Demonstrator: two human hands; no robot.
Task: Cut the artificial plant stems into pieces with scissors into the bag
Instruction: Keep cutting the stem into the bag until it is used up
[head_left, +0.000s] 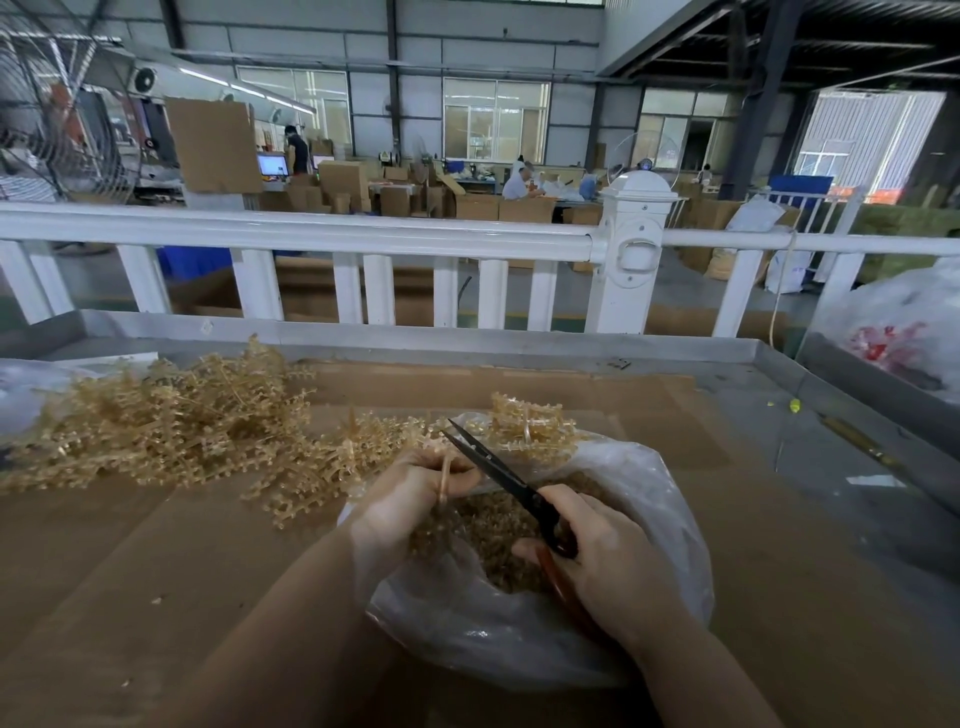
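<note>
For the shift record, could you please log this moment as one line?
left hand: holds stem | right hand: scissors open over bag | bag: part full | pile: uncut

Soft, even daylight enters through the far grey-framed glass windows (496, 124) (the right opening is blown out), while wide-angle distortion bends the white railing (311, 231).
</note>
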